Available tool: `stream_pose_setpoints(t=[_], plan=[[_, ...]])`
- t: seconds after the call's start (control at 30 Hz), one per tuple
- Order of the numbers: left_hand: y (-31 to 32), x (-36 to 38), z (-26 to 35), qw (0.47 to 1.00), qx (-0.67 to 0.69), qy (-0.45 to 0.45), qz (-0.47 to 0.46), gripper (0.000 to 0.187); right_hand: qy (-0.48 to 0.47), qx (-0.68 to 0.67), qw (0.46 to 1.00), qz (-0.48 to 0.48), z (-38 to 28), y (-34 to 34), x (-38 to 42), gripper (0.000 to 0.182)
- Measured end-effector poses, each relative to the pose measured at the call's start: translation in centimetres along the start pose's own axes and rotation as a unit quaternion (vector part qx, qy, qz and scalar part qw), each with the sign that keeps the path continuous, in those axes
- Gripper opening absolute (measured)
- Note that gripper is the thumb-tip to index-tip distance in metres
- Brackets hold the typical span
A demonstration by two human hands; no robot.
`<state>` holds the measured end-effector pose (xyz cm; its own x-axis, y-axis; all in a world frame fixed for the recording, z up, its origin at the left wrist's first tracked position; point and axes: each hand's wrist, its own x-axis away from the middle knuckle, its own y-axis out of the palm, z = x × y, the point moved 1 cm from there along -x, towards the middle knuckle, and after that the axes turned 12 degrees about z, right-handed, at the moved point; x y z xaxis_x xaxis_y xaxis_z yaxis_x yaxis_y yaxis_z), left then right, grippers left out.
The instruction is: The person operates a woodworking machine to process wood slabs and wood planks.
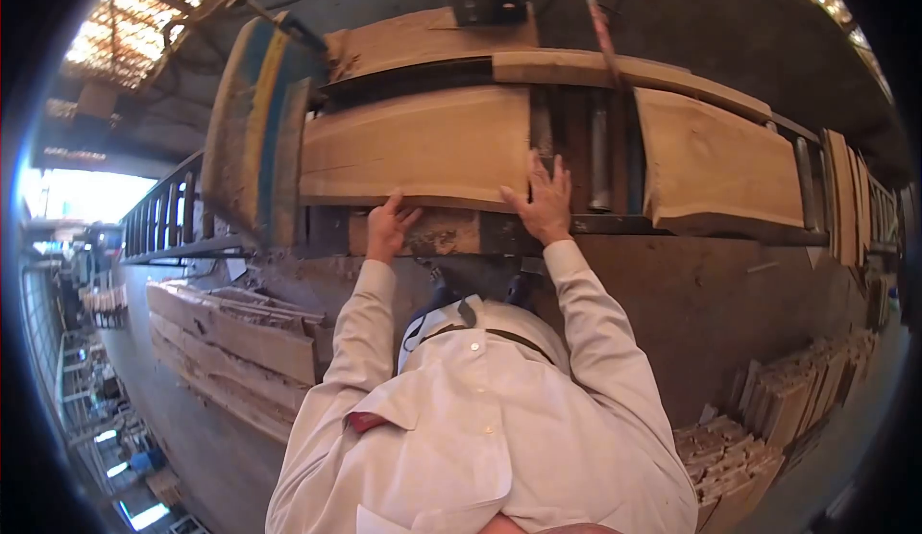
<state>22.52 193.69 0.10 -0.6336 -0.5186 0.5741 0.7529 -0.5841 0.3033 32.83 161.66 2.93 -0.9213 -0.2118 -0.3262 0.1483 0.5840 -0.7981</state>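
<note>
A wide pale wooden board [415,145] lies on a roller conveyor in front of me, its left end against a machine with blue and yellow sides [261,116]. My left hand [387,230] is at the board's near edge, one fingertip touching the edge and the fingers somewhat apart; it does not wrap around the wood. Spread fingers of my right hand [545,205] rest at the board's near right corner, some reaching past its end over the gap.
Another wide board [722,164] lies farther right on the rollers [600,155]. A narrow plank [629,70] runs along the far side, beside a red bar [602,39]. Rough slabs [230,342] are stacked at lower left, and cut wood pieces [725,467] at lower right.
</note>
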Motion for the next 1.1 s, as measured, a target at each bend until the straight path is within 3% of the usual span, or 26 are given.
stream_pose_setpoints(t=[0.33,0.63,1.1], plan=[[0.6,0.9,0.1,0.999,-0.030,0.019,0.023,0.038,0.013,-0.032,0.999,-0.032,-0.1,-0.9,-0.6,0.094],[0.6,1.1,0.4,0.997,-0.022,0.056,0.038,0.036,-0.031,0.004,0.999,-0.032,-0.2,-1.3,-1.0,0.102],[0.4,1.0,0.4,0.997,-0.020,0.058,0.049,0.046,-0.001,0.023,1.000,-0.008,-0.9,-0.5,-0.9,0.095]])
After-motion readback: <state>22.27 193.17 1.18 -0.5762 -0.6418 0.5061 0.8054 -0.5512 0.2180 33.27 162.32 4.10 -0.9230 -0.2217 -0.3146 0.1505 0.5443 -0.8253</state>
